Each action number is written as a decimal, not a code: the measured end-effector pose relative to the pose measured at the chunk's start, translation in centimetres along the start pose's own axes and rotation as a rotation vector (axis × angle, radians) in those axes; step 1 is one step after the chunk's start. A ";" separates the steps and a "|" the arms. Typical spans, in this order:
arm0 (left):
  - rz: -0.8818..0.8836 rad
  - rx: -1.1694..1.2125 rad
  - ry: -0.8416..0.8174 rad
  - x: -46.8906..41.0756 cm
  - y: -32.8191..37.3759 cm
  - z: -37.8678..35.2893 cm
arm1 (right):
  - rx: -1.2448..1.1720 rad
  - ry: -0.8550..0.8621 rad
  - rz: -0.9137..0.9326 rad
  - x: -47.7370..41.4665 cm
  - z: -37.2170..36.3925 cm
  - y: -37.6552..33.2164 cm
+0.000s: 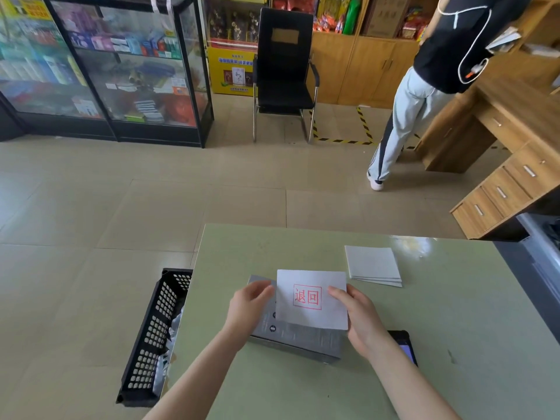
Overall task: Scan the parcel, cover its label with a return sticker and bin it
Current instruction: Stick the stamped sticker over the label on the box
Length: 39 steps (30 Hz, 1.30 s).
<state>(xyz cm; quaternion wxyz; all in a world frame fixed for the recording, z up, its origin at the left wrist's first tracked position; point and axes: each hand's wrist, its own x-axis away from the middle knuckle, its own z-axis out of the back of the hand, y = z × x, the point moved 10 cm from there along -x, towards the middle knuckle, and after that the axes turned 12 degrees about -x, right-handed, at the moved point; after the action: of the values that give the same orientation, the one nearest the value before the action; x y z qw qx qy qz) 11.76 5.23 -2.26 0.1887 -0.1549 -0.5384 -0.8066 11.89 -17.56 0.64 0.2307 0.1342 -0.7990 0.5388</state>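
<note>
A grey box-shaped parcel (pixel 298 341) lies on the pale green table (pixel 333 247), near its left front. Over the parcel's top I hold a white return sticker (pixel 312 310) with red characters in a red frame. My left hand (pixel 247 310) pinches the sticker's left edge and my right hand (pixel 362 321) grips its right edge. The sticker hides most of the parcel's top, so I cannot see the label. A black perforated bin (pixel 151 338) stands on the floor against the table's left side, with white wrapped items inside.
A small stack of white sheets (pixel 374 265) lies at the table's back right. A dark phone (pixel 404 347) lies behind my right wrist. A person (pixel 424 86) stands by a wooden desk (pixel 500 177) at the far right. A black chair (pixel 285 74) and glass cabinets (pixel 121 71) line the back.
</note>
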 end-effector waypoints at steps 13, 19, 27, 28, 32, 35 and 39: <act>0.101 0.017 0.157 -1.1 -2.0 1.2 | 0.356 0.202 0.043 -1.0 3.2 2.5; 0.074 -0.145 0.206 -1.3 -1.7 1.5 | 0.571 0.326 0.087 -1.7 3.7 2.7; -0.003 -0.252 0.225 -1.4 -1.8 0.9 | 0.574 0.371 0.058 -2.4 4.1 3.5; -0.020 -0.269 0.225 -1.4 -1.7 0.7 | 0.579 0.377 0.065 -2.4 4.0 3.5; -0.125 -0.395 0.248 -1.2 -0.7 0.2 | 0.634 0.384 0.128 -2.3 3.8 3.3; -0.229 -0.537 0.250 -1.0 0.1 -0.4 | 0.705 0.379 0.166 -2.1 3.2 3.2; -0.446 -0.907 0.226 0.1 2.0 -2.5 | 0.925 0.387 0.293 -1.2 2.1 2.3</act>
<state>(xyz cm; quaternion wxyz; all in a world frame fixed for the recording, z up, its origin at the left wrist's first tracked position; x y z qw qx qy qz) 12.48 2.24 -1.53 -0.0170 -0.0144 -0.1308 -0.9912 11.36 -18.67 -2.42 0.2129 0.0070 -0.4307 0.8770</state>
